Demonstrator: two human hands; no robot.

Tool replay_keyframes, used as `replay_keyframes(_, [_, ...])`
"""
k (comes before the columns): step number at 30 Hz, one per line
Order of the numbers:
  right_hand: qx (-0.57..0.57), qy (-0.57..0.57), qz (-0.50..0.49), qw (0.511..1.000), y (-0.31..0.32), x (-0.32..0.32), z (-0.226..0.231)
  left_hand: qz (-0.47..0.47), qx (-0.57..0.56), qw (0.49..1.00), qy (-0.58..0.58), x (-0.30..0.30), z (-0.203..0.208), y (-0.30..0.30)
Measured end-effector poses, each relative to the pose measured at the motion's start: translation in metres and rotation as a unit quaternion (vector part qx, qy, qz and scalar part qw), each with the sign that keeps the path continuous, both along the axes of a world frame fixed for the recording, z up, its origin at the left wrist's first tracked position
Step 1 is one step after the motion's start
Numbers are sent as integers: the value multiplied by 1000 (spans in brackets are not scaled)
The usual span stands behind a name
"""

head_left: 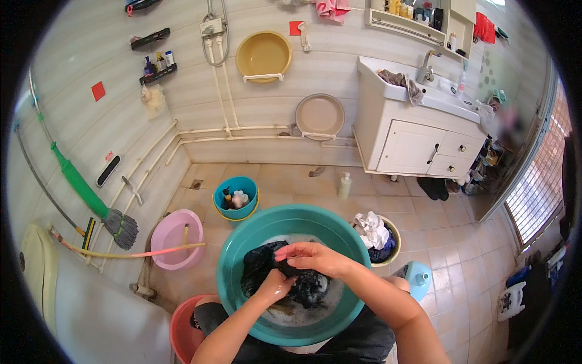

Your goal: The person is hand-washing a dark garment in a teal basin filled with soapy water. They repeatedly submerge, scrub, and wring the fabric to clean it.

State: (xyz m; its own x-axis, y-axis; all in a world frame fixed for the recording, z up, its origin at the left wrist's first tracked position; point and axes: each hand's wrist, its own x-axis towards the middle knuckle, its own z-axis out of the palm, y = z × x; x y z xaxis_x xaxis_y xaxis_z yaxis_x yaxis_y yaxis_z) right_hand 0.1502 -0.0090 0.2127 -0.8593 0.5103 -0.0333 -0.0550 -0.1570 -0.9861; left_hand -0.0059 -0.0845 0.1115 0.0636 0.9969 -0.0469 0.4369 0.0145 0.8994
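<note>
A large teal basin (227,267) stands between my knees, with sudsy water (333,297) and soaked dark clothing (257,270) in it. My left hand (277,285) is closed on a bunched part of the dark clothing near the basin's middle. Just above and to the right of it, my right hand (315,258) is curved over the same cloth, with a dark fold between thumb and fingers. Both hands look wet. The fingertips of my left hand are partly hidden by the cloth.
Around the basin stand a blue bucket (245,209) with bottles, a pink basin (163,246) with a hose (145,253), a red basin (182,321), a tub of clothes (397,249), a light-blue jug (419,276) and a pump bottle (345,185). A sink cabinet (403,142) is at the back right.
</note>
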Motion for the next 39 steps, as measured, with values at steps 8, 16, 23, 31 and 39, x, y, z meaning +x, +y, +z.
replay_keyframes(8, [191, -372, -26, 908, 28, 31, -95, 46, -51, 995, -66, -31, -18, -11])
replay_keyframes(16, [-51, -150, -41, 987, 3, 31, -78, 71, 57, 992, -85, -37, 30, -20])
replay_keyframes(23, [-173, 48, -278, 944, 17, 55, -33, 215, 125, 931, -268, -76, 44, -10])
replay_keyframes(31, [-89, 81, -376, 919, 37, 84, 24, 264, 171, 937, -152, -84, 79, -5])
replay_keyframes(39, [-174, 87, -313, 930, 28, 84, 4, 286, 175, 924, -182, -100, 68, 2])
